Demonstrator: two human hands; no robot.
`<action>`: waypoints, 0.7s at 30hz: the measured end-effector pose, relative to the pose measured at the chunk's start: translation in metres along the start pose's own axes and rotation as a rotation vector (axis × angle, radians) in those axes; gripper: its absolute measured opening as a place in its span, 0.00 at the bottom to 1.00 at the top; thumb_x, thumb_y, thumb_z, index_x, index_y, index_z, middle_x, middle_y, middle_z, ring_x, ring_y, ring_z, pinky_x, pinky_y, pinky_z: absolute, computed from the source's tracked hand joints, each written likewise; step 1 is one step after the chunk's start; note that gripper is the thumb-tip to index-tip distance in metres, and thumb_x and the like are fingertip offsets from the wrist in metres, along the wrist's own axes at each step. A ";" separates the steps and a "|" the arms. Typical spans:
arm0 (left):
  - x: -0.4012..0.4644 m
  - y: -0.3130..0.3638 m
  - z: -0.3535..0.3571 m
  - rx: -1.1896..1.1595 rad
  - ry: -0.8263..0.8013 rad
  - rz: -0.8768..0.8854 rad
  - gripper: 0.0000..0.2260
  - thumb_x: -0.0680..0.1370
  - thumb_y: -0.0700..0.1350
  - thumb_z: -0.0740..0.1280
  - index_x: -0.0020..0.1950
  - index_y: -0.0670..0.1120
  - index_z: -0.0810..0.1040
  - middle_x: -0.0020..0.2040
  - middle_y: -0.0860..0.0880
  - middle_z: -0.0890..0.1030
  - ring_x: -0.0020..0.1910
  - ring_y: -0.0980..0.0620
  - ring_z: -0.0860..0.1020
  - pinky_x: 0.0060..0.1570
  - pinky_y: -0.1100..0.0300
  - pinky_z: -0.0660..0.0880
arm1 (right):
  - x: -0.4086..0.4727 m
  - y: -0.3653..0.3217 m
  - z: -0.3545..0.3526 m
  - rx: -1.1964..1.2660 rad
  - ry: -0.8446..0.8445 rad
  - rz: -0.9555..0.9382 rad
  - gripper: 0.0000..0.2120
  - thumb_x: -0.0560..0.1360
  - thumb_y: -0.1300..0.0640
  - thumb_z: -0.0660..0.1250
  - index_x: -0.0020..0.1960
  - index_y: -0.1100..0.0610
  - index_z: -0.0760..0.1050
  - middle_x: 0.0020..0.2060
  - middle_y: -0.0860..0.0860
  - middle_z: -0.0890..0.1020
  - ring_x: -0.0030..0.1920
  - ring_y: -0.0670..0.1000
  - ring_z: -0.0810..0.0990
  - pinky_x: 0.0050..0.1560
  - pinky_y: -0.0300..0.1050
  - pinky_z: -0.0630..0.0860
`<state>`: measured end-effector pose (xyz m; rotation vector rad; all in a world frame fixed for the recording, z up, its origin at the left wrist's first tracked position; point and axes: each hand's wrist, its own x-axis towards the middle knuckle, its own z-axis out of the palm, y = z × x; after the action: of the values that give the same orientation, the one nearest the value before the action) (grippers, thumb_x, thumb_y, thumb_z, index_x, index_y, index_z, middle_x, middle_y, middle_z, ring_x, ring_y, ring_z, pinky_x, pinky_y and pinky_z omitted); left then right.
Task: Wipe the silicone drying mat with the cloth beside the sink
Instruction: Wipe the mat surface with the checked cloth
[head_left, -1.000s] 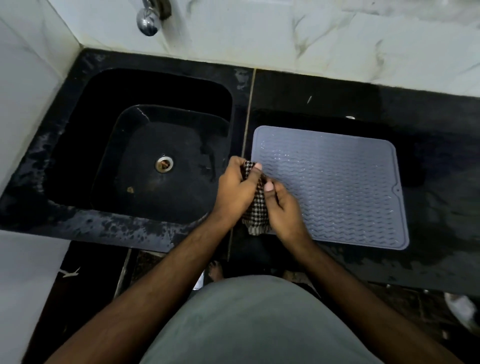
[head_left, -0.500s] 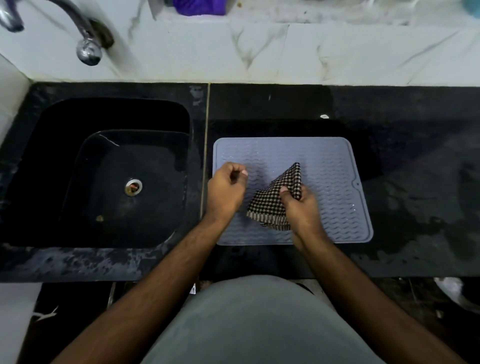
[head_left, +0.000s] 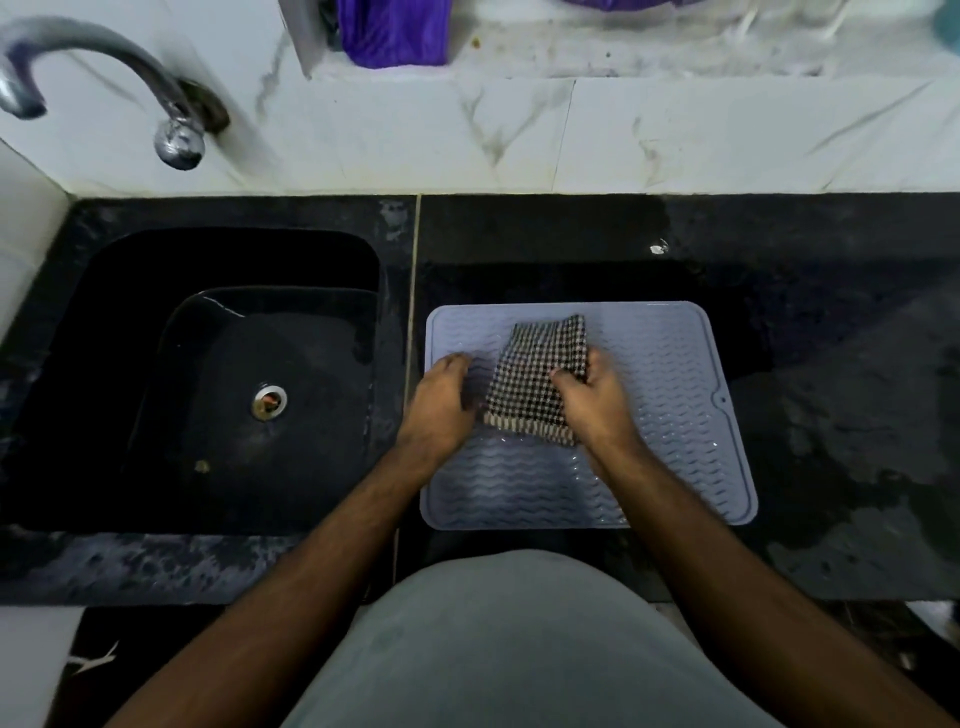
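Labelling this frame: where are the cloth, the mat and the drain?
cloth (head_left: 530, 379), head view, middle of the checked fabric.
mat (head_left: 670, 447), head view, bare ribbed surface on the right.
drain (head_left: 269, 401), head view, metal ring.

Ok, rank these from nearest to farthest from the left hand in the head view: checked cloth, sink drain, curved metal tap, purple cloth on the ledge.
1. Checked cloth, just right, on the mat.
2. Sink drain, left, in the basin.
3. Purple cloth, far back.
4. Curved metal tap, far back left.

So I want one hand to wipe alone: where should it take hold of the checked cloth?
Best grip, probably: the bunched right edge of the checked cloth, coming from the near right, where the right hand pinches it already. The rest lies spread on the mat, so that edge gives the most to hold.
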<state>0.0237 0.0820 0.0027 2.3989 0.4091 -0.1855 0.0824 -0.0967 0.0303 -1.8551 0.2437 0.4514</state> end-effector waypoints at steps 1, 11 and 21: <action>0.000 -0.001 0.000 0.010 -0.037 0.007 0.26 0.77 0.41 0.70 0.75 0.42 0.69 0.72 0.43 0.72 0.71 0.44 0.70 0.71 0.56 0.67 | 0.005 0.007 0.001 -0.122 -0.011 0.021 0.09 0.80 0.56 0.64 0.59 0.48 0.72 0.50 0.48 0.82 0.48 0.50 0.82 0.50 0.57 0.82; 0.021 -0.017 -0.003 -0.043 0.173 -0.024 0.21 0.80 0.38 0.64 0.73 0.42 0.70 0.69 0.43 0.72 0.69 0.44 0.69 0.68 0.47 0.70 | 0.016 -0.029 0.032 -0.244 -0.070 -0.149 0.15 0.77 0.49 0.71 0.60 0.51 0.71 0.45 0.43 0.79 0.46 0.45 0.80 0.38 0.41 0.76; 0.030 -0.022 -0.013 -0.378 0.320 -0.139 0.15 0.77 0.39 0.70 0.64 0.44 0.76 0.52 0.54 0.81 0.48 0.58 0.79 0.43 0.79 0.69 | 0.049 -0.024 0.090 -0.472 -0.059 -0.306 0.19 0.79 0.49 0.67 0.64 0.55 0.67 0.53 0.49 0.80 0.53 0.52 0.81 0.48 0.50 0.80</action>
<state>0.0445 0.1136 -0.0076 2.0279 0.6927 0.2033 0.1191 -0.0012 0.0059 -2.2865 -0.2055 0.3688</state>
